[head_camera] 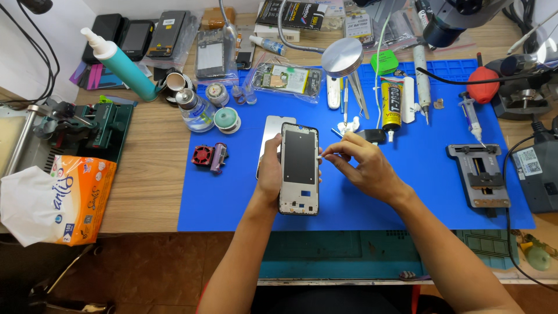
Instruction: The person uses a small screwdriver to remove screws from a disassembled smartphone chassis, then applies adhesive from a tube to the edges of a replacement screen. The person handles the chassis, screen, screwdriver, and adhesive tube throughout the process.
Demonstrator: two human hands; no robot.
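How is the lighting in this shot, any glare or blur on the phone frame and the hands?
Head view: bright, even light; phone frame, left hand and right hand are sharp, with soft shadows on the blue mat; the round metal disc shines; edges look slightly bowed.

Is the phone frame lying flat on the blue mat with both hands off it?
No: the left hand grips the phone frame by its left edge, while the right hand touches its right edge.
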